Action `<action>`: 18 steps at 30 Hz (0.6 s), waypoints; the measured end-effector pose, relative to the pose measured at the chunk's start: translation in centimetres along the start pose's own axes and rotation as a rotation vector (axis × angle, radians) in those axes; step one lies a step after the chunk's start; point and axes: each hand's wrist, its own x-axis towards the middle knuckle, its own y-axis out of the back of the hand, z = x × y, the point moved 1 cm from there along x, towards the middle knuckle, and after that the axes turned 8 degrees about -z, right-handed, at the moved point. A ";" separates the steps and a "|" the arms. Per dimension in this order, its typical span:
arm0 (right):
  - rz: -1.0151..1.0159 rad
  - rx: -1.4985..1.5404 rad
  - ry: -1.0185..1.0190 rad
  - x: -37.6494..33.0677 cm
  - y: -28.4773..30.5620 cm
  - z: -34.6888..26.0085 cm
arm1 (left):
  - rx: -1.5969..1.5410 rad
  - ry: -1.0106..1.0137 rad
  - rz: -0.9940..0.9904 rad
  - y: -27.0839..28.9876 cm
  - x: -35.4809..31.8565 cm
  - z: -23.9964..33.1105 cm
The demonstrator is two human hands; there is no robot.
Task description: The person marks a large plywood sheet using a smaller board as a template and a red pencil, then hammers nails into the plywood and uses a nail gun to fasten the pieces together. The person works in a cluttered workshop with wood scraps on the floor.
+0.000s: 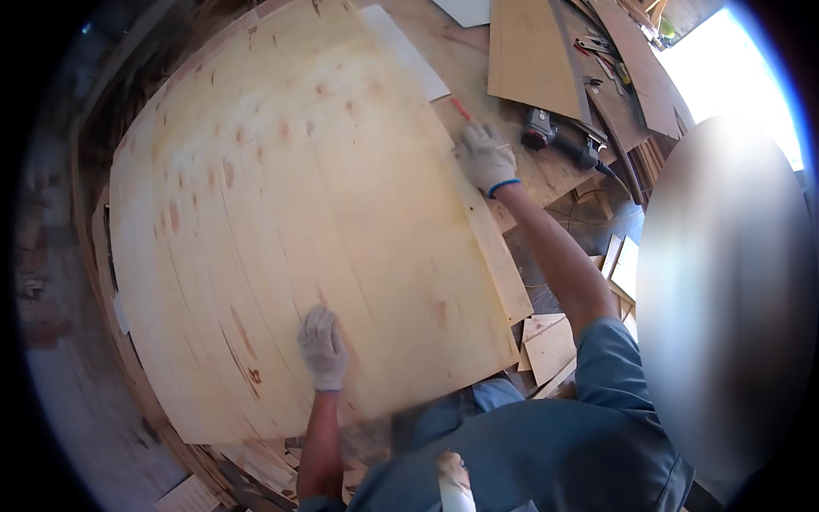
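A large pale plywood sheet (pixel 281 205) with brown knots and long grain cracks lies across the workbench. On its near part rests my left hand (pixel 322 350) in a whitish work glove, palm down, fingers laid out on the wood and nothing held. My right hand (pixel 490 159), in a similar glove with a blue cuff, is at the sheet's right edge, fingers loosely spread. Just past its fingertips is a thin red pencil-like stick (pixel 461 108); whether they touch it, I cannot tell. Along the right edge, a narrow wooden strip (pixel 497 264) shows beside the sheet.
Right of my right hand lies a black corded power tool (pixel 559 138). Brown boards (pixel 533 55) and several hand tools (pixel 607 64) are beyond it. Wood offcuts (pixel 550 348) lie below on the right. A white cigarette-like stick (pixel 456 491) shows at the lower edge.
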 end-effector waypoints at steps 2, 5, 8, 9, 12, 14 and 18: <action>0.067 -0.048 -0.037 0.0 1.1 0.9 | -0.006 0.012 -0.007 0.0 -0.1 0.0; 0.003 -0.097 -0.170 -2.7 2.6 1.6 | -0.004 -0.035 0.002 0.1 -0.2 0.0; -0.109 -0.001 -0.338 -8.8 3.1 -0.2 | -0.028 -0.054 0.059 -0.2 -0.3 -0.3; -0.111 0.036 -0.336 -11.8 3.5 -1.1 | -0.045 -0.047 0.027 -0.5 -0.4 -0.6; -0.244 0.166 -0.546 -25.6 6.4 -6.6 | -0.117 -0.025 0.039 -2.1 -1.9 -2.0; -0.177 0.109 -0.379 -32.3 8.4 -9.4 | -0.170 0.040 0.046 -2.5 -5.2 -3.2; -0.251 0.454 -0.921 -40.2 9.5 -10.9 | -0.079 0.227 0.003 1.2 -16.4 -5.3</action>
